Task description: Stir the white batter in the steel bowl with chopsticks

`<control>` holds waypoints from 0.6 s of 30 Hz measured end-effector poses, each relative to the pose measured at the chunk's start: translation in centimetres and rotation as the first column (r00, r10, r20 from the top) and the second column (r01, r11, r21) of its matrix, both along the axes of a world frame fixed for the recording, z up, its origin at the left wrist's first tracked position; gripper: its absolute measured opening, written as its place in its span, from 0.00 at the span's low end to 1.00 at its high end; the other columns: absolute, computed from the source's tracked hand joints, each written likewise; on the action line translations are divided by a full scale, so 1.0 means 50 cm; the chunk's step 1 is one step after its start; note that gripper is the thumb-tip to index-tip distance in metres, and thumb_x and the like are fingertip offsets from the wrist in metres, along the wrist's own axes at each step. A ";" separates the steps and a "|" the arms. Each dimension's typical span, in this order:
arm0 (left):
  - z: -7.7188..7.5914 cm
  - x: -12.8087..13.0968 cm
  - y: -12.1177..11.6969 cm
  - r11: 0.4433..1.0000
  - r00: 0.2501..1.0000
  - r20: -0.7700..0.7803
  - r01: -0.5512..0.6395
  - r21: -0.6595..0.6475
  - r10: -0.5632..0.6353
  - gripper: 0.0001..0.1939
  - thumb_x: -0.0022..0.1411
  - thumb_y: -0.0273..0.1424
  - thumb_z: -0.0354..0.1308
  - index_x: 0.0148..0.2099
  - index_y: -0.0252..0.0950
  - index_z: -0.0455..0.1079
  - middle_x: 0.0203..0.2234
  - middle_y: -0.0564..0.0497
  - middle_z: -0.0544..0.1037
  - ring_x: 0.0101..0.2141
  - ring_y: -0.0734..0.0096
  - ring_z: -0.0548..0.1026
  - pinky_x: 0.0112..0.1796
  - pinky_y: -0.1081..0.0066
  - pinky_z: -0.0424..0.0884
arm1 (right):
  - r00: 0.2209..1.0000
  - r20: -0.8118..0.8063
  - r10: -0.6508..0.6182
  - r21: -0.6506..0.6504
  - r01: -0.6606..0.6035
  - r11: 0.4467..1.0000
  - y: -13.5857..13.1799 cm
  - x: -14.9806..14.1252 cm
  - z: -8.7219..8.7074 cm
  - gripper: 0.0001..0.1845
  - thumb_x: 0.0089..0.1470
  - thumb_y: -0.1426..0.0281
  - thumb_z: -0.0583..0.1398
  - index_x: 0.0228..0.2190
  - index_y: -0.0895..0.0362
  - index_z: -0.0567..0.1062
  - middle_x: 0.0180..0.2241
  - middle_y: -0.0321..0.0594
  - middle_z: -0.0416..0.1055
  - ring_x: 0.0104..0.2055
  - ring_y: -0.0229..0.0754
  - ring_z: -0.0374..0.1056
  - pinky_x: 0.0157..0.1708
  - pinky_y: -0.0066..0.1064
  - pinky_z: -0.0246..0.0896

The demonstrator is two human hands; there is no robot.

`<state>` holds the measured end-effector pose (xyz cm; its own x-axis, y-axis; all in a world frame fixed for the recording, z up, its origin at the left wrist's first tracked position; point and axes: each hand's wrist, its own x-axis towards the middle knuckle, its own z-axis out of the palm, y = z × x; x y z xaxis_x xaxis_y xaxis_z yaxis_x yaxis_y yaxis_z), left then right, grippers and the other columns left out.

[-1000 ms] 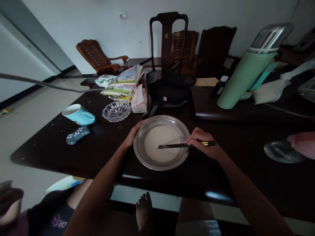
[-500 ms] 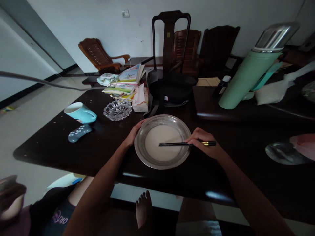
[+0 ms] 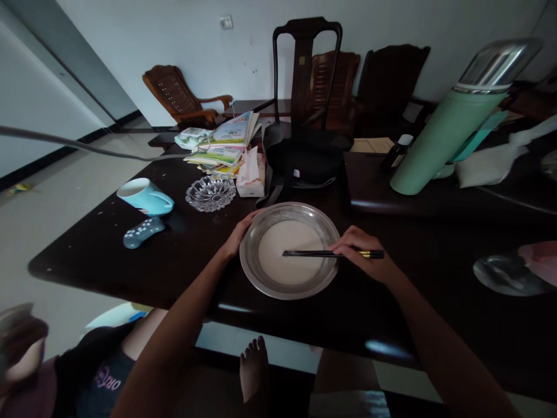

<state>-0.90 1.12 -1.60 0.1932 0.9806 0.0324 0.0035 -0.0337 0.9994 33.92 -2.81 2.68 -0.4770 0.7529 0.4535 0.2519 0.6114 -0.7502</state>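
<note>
A wide metal bowl (image 3: pixel 249 273) stands near the front edge of the dark table, with a pale, milky liquid (image 3: pixel 291 270) inside. Against the bowl's upper left side rests my left hand (image 3: pixel 240 233), gripping the rim; its fingertips are partly hidden behind it. Black chopsticks (image 3: pixel 311 253) with gold bands lie almost level across the bowl's right side, their tips in the liquid near the middle. My right hand (image 3: pixel 359 249) is closed round them just past the right rim.
On the left of the table (image 3: pixel 191 278) are a light blue mug (image 3: pixel 145 196), a grey game controller (image 3: pixel 143 232) and a glass dish (image 3: pixel 211 194). Behind the bowl sit a tissue pack (image 3: pixel 251 174), books (image 3: pixel 230 139) and a black bag (image 3: pixel 308 157). A green thermos (image 3: pixel 448 133) stands right.
The view has shifted slightly, so most things appear a little further right. Both hands keep their holds, and the chopstick tips stay near the middle of the liquid.
</note>
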 end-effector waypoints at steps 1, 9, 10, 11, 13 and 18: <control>0.000 0.000 0.000 1.000 1.000 0.004 0.002 -0.001 -0.002 0.32 0.60 0.49 0.52 0.60 0.34 0.69 0.55 0.43 0.74 0.57 0.46 0.67 0.59 0.52 0.58 | 1.000 0.011 0.002 0.028 -0.003 1.000 0.001 -0.004 -0.002 0.07 0.60 0.68 0.60 0.33 0.51 0.79 0.35 0.38 0.80 0.37 0.45 0.71 0.39 0.41 0.66; 0.002 0.001 -0.001 1.000 1.000 0.009 0.016 0.014 -0.016 0.32 0.61 0.48 0.52 0.60 0.34 0.68 0.56 0.43 0.73 0.57 0.46 0.66 0.61 0.51 0.55 | 0.995 -0.047 -0.088 -0.004 0.088 0.996 0.004 0.028 0.016 0.19 0.64 0.65 0.54 0.25 0.53 0.77 0.27 0.39 0.78 0.31 0.43 0.70 0.35 0.40 0.64; 0.002 0.000 -0.001 1.000 1.000 0.013 0.019 0.017 -0.020 0.31 0.61 0.48 0.52 0.60 0.34 0.68 0.57 0.43 0.73 0.58 0.46 0.66 0.61 0.51 0.55 | 0.997 -0.042 -0.060 -0.008 0.060 0.998 0.002 0.025 0.016 0.18 0.64 0.65 0.54 0.25 0.53 0.78 0.27 0.39 0.78 0.31 0.43 0.70 0.34 0.39 0.64; 0.001 0.000 -0.001 1.000 1.000 0.016 0.023 0.018 -0.023 0.31 0.61 0.47 0.52 0.60 0.34 0.68 0.57 0.43 0.73 0.58 0.46 0.66 0.61 0.51 0.55 | 0.999 -0.029 -0.031 -0.007 0.031 1.000 0.001 0.019 0.013 0.16 0.64 0.65 0.55 0.26 0.53 0.78 0.28 0.39 0.78 0.32 0.43 0.70 0.35 0.39 0.65; 0.002 0.000 0.000 1.000 1.000 0.015 0.025 0.018 -0.025 0.31 0.61 0.47 0.51 0.60 0.34 0.68 0.57 0.43 0.73 0.58 0.46 0.66 0.60 0.51 0.56 | 1.000 0.006 0.008 0.012 -0.008 1.000 0.000 0.004 0.005 0.11 0.62 0.68 0.58 0.31 0.52 0.79 0.32 0.38 0.80 0.35 0.44 0.70 0.37 0.39 0.66; 0.004 0.001 -0.002 0.999 1.000 -0.027 0.009 0.033 -0.008 0.32 0.61 0.48 0.51 0.61 0.33 0.68 0.57 0.43 0.73 0.58 0.46 0.66 0.60 0.52 0.56 | 0.999 0.014 -0.051 0.070 0.050 0.996 0.006 0.008 -0.002 0.07 0.60 0.69 0.60 0.32 0.51 0.79 0.34 0.38 0.80 0.37 0.44 0.71 0.40 0.41 0.65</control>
